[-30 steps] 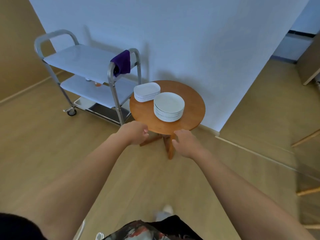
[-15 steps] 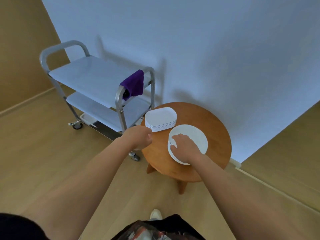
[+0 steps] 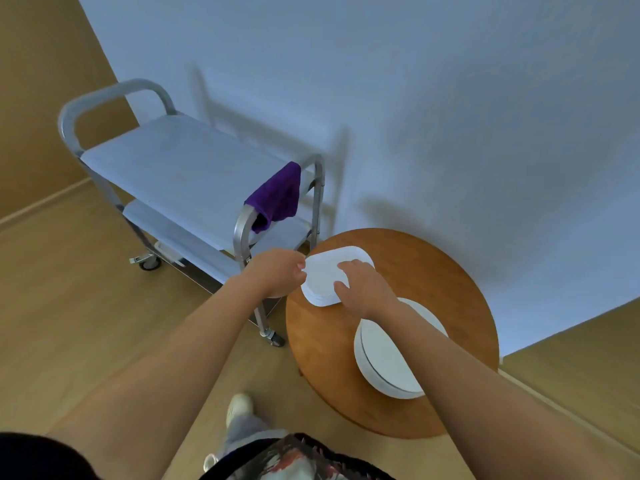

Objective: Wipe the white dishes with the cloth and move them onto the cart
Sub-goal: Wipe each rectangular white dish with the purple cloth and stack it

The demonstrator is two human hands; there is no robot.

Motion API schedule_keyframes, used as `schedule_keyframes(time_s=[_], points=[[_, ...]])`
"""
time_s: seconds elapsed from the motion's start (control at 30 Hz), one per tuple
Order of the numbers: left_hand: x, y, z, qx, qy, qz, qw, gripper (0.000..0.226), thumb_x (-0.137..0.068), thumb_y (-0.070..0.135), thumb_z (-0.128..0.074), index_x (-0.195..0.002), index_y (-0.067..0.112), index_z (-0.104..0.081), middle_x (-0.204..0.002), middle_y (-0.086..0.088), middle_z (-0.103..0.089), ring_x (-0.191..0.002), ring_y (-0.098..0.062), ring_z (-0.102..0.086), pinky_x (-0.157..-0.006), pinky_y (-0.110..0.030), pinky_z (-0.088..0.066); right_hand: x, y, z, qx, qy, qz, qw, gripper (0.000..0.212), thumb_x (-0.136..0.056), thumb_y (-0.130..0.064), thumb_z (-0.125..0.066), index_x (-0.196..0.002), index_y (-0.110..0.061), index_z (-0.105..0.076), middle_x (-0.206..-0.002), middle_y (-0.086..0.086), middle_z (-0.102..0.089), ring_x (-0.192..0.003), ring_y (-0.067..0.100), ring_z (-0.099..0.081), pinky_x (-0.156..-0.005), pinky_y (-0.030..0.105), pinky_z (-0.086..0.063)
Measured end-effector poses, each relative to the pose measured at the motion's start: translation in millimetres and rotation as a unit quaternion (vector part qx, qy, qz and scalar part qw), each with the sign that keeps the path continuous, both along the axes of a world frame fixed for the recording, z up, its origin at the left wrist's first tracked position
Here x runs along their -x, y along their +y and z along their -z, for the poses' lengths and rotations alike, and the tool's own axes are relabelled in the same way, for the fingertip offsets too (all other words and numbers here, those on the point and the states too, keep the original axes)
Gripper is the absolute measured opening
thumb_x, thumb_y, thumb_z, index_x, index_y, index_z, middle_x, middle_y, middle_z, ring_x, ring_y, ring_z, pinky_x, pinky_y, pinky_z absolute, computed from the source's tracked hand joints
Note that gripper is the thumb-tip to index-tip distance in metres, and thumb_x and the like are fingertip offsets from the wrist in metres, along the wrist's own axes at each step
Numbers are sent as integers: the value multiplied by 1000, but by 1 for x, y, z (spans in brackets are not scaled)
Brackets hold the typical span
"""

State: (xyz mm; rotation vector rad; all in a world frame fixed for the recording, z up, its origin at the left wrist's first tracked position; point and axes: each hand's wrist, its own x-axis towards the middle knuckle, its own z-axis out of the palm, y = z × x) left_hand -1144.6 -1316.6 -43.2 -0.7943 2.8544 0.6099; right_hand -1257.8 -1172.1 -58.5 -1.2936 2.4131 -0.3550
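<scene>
Both hands point(image 3: 363, 289) (fingers curled) on rectangular dishes point(image 3: 322, 278)

Both forearms point(image 3: 194, 344) were left bare; a dark patterned garment point(image 3: 294, 459), grey trousers point(image 3: 247, 427) and a pale shoe point(image 3: 239, 405) were worn.
</scene>
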Motion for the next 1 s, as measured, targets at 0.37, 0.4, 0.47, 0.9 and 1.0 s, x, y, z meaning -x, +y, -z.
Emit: schedule_keyframes(time_s=[0.37, 0.4, 0.47, 0.9, 1.0], points=[[27, -155, -2, 14, 24, 15, 1000, 20, -94, 25, -42, -95, 17, -61, -90, -1, -63, -85, -20, -57, -69, -29, -41, 6, -161, 9, 21, -67, 57, 996, 46, -96, -26, -49, -138, -11, -41, -139, 11, -47, -124, 27, -46, -100, 35, -39], [28, -166, -2, 7, 37, 7, 999, 20, -93, 23, -41, -90, 17, -59, -86, -3, -63, -82, -23, -57, -67, -30, -42, 5, -174, 12, 20, -72, 64, 995, 46, -95, -26, -49, -137, -11, -42, -136, 10, -49, -120, 26, -49, -99, 36, -42], [30, -188, 2, -4, 56, 3, 998, 20, -93, 21, -43, -91, 15, -62, -86, -5, -65, -79, -24, -59, -68, -33, -47, 4, -202, 20, 20, -80, 82, 993, 43, -93, -27, -50, -134, -13, -44, -130, 9, -54, -113, 25, -54, -96, 36, -48], [56, -254, 32, -87, 82, 77, 990, 21, -95, 24, -49, -99, 13, -67, -89, -2, -69, -81, -19, -62, -73, -29, -50, 5, -274, 44, 27, 6, 174, 984, 6, -96, -16, -46, -100, -12, -49, -89, 5, -61, -69, 17, -54, -50, 20, -35], [61, -250, 38, -82, 118, 98, 985, 21, -90, 25, -57, -105, 12, -65, -95, -3, -66, -86, -18, -60, -76, -29, -50, 10, -269, 40, 77, -23, 207, 975, 17, -97, -15, -43, -95, -10, -59, -90, 6, -63, -76, 18, -58, -62, 24, -46]])
